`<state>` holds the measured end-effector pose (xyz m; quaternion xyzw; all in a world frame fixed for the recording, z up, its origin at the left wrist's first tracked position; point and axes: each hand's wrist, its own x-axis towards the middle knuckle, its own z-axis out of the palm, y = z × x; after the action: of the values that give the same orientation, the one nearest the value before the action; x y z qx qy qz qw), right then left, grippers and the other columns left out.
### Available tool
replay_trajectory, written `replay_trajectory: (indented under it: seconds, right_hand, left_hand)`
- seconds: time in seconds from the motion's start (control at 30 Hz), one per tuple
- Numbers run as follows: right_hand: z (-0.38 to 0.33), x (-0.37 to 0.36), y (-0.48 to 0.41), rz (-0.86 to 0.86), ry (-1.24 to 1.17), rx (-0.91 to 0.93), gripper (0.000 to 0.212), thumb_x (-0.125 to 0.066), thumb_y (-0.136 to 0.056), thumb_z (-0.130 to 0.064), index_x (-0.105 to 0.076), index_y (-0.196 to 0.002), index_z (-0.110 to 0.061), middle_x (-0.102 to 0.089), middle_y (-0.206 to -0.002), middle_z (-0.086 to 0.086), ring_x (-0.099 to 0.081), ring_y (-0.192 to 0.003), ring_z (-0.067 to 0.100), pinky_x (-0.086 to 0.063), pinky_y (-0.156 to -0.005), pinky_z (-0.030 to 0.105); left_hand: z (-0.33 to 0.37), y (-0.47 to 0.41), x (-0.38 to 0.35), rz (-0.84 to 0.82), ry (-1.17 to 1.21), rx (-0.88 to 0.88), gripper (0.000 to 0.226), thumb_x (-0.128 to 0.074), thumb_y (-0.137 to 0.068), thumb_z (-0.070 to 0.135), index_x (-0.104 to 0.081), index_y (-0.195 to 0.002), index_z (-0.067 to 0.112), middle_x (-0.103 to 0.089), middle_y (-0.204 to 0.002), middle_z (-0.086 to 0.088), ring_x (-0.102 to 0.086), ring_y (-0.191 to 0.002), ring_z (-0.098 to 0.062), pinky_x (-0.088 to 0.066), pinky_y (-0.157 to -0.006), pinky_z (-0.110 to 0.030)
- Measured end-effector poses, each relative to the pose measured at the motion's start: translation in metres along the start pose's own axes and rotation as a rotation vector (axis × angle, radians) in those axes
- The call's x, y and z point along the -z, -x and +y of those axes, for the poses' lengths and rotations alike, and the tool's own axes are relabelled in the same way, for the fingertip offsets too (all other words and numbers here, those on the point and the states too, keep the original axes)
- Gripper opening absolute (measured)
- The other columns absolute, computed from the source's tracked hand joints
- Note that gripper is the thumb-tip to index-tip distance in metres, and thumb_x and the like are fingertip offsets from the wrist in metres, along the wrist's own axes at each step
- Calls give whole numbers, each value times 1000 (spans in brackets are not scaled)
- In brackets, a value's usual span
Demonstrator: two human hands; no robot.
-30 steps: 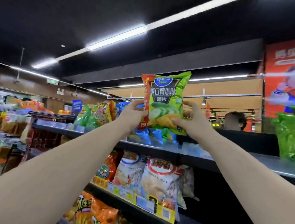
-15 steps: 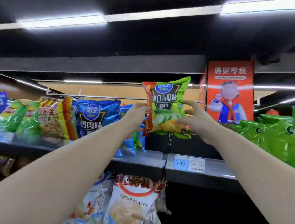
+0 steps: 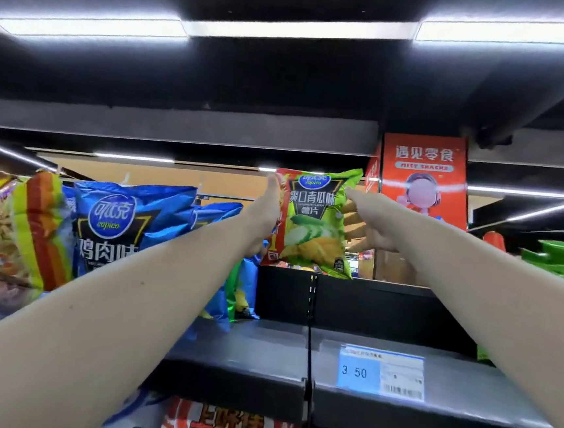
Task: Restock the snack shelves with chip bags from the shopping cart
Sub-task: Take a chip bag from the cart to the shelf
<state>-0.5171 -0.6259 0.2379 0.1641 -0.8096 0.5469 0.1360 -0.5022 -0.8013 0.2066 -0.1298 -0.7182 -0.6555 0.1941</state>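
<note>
**Closer in, with the bag over the empty bay**

You've moved nearer since the last look: the top shelf (image 3: 252, 344) and the blue chip bags (image 3: 119, 220) fill more of the view, and the row below has nearly dropped out of sight. The green chip bag (image 3: 314, 223) is still upright in the air, above the bare stretch of shelf just right of the blue bags and not yet touching it.

Your left hand (image 3: 266, 219) grips the bag's left edge with the thumb up along it. Your right hand (image 3: 365, 224) pinches the right edge, thumb in front and fingers curled behind.

To seat it well, lower it straight down with the front facing you, and land the bottom seam flat before you let go. Keep the grip light, because the bag is puffed with air and will crumple or tip. Set it close beside the blue bags, left of the price tag (image 3: 381, 372). Release one hand at a time, and steady it if it leans.
</note>
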Motion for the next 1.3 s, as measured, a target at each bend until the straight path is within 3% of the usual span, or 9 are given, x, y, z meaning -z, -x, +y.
replay_trajectory:
  seconds: [0.07, 0.17, 0.27, 0.37, 0.47, 0.6, 0.8, 0.93, 1.3]
  right_hand:
    - [2, -3, -8, 3, 26, -12, 54, -29, -102, -53, -43, -131, -10, -43, -141, 21, -41, -130, 42, -36, -104, 62]
    - [12, -8, -20, -7, 56, -58, 58, -24, -100, -59, -44, -129, -12, -40, -145, 19, -37, -133, 40, -37, -105, 58]
    - [23, -14, -32, -76, 119, -95, 73, -21, -97, -65, -25, -151, -16, -30, -154, 20, -32, -137, 44, -38, -105, 53]
    - [30, -16, -40, -141, 66, -125, 73, -21, -96, -66, -19, -153, -22, -24, -156, 19, -39, -132, 49, -46, -99, 51]
    - [40, -18, -47, -176, 21, -131, 79, -23, -93, -69, -17, -153, -18, -24, -156, 20, -46, -126, 49, -45, -101, 55]
    - [62, -25, -53, -204, -53, -167, 80, -26, -89, -72, -17, -153, -23, -21, -156, 22, -43, -127, 52, -45, -100, 54]
    - [83, -30, -53, -274, 2, -219, 89, -20, -84, -78, -20, -152, -21, -29, -153, 21, -42, -130, 48, -37, -107, 55]
    - [85, -30, -51, -264, 2, -221, 90, -19, -84, -78, -15, -154, -21, -26, -154, 25, -30, -139, 44, -27, -114, 55]
    - [75, -17, -46, -271, 136, -254, 94, -19, -84, -79, -13, -155, -18, -19, -158, 20, -23, -142, 45, -27, -112, 57]
  left_hand:
    - [-5, -12, -3, -36, -46, 8, 77, -4, -95, 70, -46, -140, 25, -53, -134, -5, -52, -121, -23, -35, -108, -53]
    - [-21, -20, -9, -34, -117, 49, 74, -1, -98, 64, -53, -129, 22, -65, -105, 0, -66, -76, -10, -54, -66, -26]
    - [-34, -27, -11, -7, -120, 101, 75, -2, -97, 67, -49, -135, 21, -64, -93, -1, -59, -79, -17, -45, -84, -30]
    - [-35, -34, -4, 76, -112, 140, 66, -8, -97, 67, -52, -105, 19, -58, -64, 2, -54, -54, -17, -51, -70, -29]
    - [-45, -42, -2, 121, -61, 154, 63, -8, -96, 68, -48, -109, 21, -56, -78, -5, -55, -70, -21, -45, -82, -37]
    - [-61, -54, -1, 58, -55, 244, 82, -5, -94, 71, -38, -147, 19, -56, -130, -16, -49, -126, -39, -35, -108, -54]
    - [-65, -59, 3, 11, -72, 393, 94, -4, -86, 81, -20, -156, 20, -26, -155, -25, -25, -141, -49, -19, -111, -68]
    - [-70, -55, 3, -75, -185, 458, 96, -4, -82, 85, -15, -157, 25, -26, -157, -20, -20, -141, -52, -16, -105, -74]
    - [-62, -45, 3, -14, -234, 409, 97, -5, -85, 82, -24, -154, 17, -34, -152, -22, -33, -137, -46, -34, -104, -67]
